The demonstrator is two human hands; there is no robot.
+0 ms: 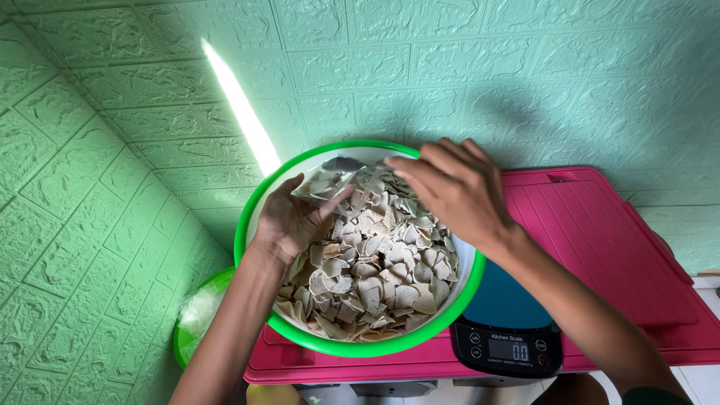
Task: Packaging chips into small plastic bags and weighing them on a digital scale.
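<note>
A white basin with a green rim (247, 225) stands on a pink surface, heaped with pale, curled chips (382, 277). My left hand (289, 221) holds a small clear plastic bag (324, 180) open over the far side of the heap. My right hand (450, 191) reaches in from the right, fingers curled at the bag's mouth and touching the chips there. Whether it holds any chips is hidden by the fingers.
A black digital kitchen scale (506, 341) sits at the basin's right front, partly under its rim. The pink lid-like surface (600, 247) stretches right. A second green-rimmed basin (196, 315) with plastic in it stands lower left. Green embossed wall panels (112, 150) lie all around.
</note>
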